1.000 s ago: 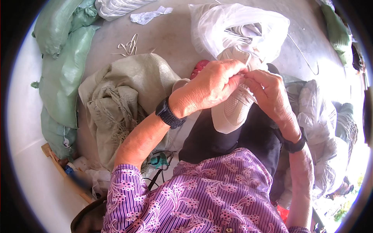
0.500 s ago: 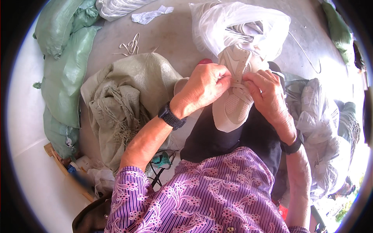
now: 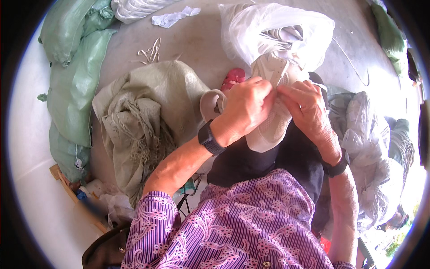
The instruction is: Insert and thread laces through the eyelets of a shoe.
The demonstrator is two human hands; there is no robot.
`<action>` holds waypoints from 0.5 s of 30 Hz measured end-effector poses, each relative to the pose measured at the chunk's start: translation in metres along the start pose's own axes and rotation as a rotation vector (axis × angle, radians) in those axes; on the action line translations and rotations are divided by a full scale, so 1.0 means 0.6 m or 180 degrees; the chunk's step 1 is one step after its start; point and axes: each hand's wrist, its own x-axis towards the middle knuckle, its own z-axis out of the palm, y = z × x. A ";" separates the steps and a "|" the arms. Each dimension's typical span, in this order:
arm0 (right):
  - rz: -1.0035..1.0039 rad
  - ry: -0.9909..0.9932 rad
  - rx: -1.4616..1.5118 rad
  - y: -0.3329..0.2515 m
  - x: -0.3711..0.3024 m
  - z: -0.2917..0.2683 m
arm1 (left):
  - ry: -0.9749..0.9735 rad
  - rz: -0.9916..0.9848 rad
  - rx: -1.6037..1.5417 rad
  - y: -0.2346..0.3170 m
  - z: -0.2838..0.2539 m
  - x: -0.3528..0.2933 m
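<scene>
left hand (image 3: 248,105) and right hand (image 3: 307,107) pinch the white sneaker (image 3: 271,127) on the lap | light, soft mesh upper, likely flexes | hold by sole edges

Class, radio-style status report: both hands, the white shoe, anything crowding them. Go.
Left hand and right hand both pinching the top of the white shoe on the lap. White plastic bag touching the shoe's far end. Nothing blocking the hands.

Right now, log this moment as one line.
left hand: on white shoe | right hand: on shoe | shoe: on lap | sack: left
</scene>
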 end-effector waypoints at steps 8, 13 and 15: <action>-0.0682 0.0345 -0.0961 0.016 -0.001 0.029 | -0.0627 -0.0972 -0.0776 -0.016 -0.007 -0.032; -0.0214 -0.0264 -0.0649 0.012 0.006 0.064 | -0.0633 -0.1084 -0.1186 -0.034 -0.004 -0.052; -0.0297 -0.0196 -0.0625 0.013 0.007 0.056 | -0.0498 -0.1540 -0.1614 -0.038 0.000 -0.051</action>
